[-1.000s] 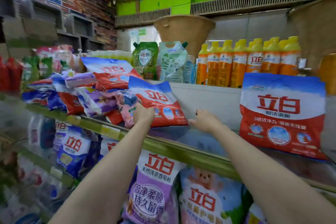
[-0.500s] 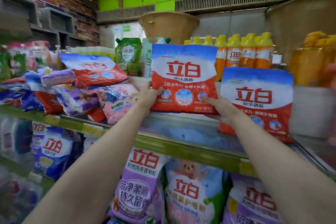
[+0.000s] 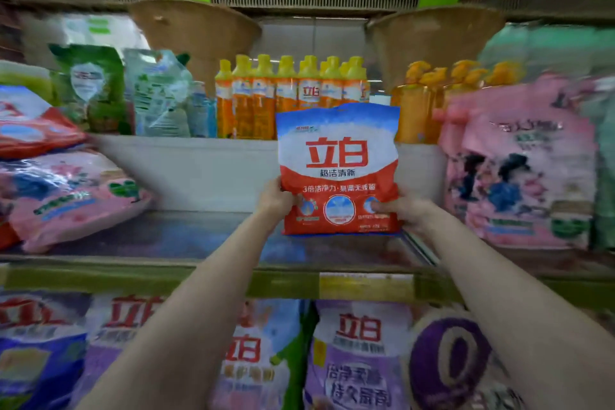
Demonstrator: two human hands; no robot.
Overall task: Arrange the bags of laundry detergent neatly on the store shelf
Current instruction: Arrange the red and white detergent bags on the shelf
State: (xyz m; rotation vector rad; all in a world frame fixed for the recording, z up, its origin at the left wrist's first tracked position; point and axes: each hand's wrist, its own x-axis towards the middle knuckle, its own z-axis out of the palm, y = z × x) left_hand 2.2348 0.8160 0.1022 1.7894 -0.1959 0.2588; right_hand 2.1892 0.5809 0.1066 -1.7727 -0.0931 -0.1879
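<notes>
Both hands, left (image 3: 274,201) and right (image 3: 404,211), have fingers clamped on the lower edges of an upright red bag (image 3: 337,170), its base touching the shelf (image 3: 166,240) just below them.

One red and white detergent bag (image 3: 337,170) held upright, one big pink bag (image 3: 519,163) at right, two spouted pouches (image 3: 156,93) at upper left, four bags (image 3: 359,356) on the lower shelf, orange bottles (image 3: 289,96) too crowded to count
</notes>
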